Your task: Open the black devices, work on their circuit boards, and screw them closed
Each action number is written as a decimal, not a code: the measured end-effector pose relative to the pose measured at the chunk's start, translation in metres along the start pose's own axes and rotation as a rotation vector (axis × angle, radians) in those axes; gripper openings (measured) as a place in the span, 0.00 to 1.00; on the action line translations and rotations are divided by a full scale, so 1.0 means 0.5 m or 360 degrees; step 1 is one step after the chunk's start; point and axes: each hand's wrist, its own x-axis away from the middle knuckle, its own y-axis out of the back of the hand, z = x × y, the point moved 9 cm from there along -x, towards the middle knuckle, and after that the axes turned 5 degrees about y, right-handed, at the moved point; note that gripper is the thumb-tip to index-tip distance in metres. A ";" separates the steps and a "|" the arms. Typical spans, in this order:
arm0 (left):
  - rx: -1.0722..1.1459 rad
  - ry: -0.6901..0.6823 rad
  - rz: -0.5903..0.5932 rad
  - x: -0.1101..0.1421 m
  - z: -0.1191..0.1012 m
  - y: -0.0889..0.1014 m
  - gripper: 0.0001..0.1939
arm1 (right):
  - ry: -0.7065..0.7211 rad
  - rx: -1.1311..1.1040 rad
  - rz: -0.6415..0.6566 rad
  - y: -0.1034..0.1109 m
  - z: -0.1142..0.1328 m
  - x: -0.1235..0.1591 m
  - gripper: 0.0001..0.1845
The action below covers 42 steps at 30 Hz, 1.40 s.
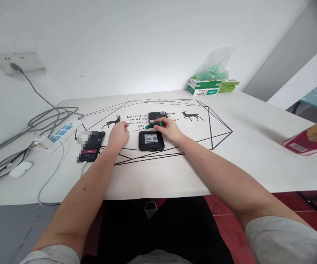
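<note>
My right hand (168,128) is closed around the green and black handle of a screwdriver (155,125). Its thin shaft points left, toward my left hand. My left hand (119,134) is curled with the fingertips together, and whatever it may hold is hidden. Just below the screwdriver lies a flat black square device (151,141), showing a white printed label on its upper face. Behind my right hand a second flat black piece (157,116) rests on the table, partly covered by the fingers.
A phone (92,146) with a plugged-in cable lies left of my left hand. Farther left are a power strip (65,132), coiled cables, glasses and a white earbud case (21,169). Green boxes (204,84) stand against the wall; a red package (309,137) is at the right.
</note>
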 end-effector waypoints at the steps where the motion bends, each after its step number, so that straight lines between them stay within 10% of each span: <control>1: 0.0000 -0.0009 0.0021 0.002 -0.003 -0.004 0.14 | 0.0007 0.0010 0.0018 -0.004 0.005 0.002 0.21; 14: 0.0178 -0.0269 0.0306 0.036 -0.066 -0.042 0.19 | -0.0241 -0.0687 -0.0357 0.078 -0.018 -0.017 0.18; 21: 0.0103 -0.0596 0.0918 0.103 -0.131 -0.116 0.51 | -0.0301 -0.0790 -0.0467 0.126 -0.038 -0.025 0.16; 42: 0.0017 -0.0666 0.0900 0.100 -0.133 -0.111 0.47 | -0.0181 -0.0785 -0.0427 0.126 -0.027 -0.030 0.14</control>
